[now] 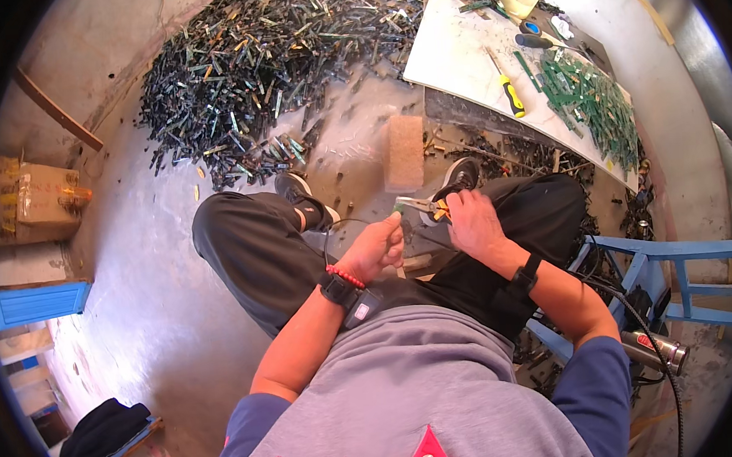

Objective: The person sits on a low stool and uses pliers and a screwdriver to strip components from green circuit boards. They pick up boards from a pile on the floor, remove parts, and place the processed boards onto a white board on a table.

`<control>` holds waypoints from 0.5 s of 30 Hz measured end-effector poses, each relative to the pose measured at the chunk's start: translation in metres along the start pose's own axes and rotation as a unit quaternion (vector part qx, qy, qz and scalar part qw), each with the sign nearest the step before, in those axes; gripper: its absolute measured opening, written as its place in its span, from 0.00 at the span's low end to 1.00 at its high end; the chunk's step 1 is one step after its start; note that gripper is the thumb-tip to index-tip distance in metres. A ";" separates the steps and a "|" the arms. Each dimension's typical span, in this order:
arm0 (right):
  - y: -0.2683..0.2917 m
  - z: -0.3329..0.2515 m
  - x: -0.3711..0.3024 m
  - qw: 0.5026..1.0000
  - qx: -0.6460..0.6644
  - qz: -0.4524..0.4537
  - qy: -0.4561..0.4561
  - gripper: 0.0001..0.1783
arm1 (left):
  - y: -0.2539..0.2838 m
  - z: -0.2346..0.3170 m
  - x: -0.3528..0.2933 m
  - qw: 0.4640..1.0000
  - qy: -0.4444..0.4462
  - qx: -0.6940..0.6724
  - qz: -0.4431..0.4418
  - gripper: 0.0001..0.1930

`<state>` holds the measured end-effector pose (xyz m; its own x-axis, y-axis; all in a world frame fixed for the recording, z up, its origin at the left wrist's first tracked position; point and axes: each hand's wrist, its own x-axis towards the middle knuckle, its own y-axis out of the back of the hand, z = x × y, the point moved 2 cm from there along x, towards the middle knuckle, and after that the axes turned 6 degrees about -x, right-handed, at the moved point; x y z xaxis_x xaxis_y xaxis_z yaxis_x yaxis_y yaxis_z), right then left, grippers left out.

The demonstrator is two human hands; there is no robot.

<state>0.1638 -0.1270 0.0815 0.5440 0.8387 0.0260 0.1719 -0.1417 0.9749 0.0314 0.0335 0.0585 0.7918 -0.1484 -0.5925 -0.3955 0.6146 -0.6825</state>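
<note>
My right hand [476, 222] is closed around the yellow-orange handles of a pair of pliers [419, 205], whose metal jaws point left toward my left hand. Fingers curled, my left hand [376, 249] pinches a small green piece [398, 210] at the tips of the jaws. Most of that piece is hidden by the fingers, and I cannot tell whether the jaws grip it. Both hands are between my knees, just on the near side of a reddish-brown brick [405, 152] on the floor.
A large heap of dark strips [239, 69] covers the floor ahead. At the right, a white board [447, 43] bears a pile of green strips [589, 102] and a yellow-black screwdriver [509, 94]. A blue stool [669, 249], a metal flask [658, 351] and a cardboard box [46, 198] stand around me.
</note>
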 end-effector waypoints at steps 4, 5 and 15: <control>-0.025 0.013 -0.003 0.769 0.542 -0.262 -0.215 0.07 | -0.004 0.003 -0.003 0.999 -0.022 0.031 0.028 0.23; -0.027 0.011 -0.006 0.777 0.542 -0.257 -0.192 0.07 | -0.004 0.003 -0.004 0.998 -0.027 0.040 0.040 0.23; -0.011 0.006 -0.004 0.950 0.197 -0.236 -0.061 0.19 | -0.003 0.001 -0.003 0.994 -0.035 0.085 0.055 0.24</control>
<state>0.1647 -0.1317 0.0695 0.4175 0.7934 -0.4430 0.7011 0.0288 0.7124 0.0306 0.0330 0.0625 0.7811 -0.0217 -0.6240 -0.4022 0.7470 -0.5294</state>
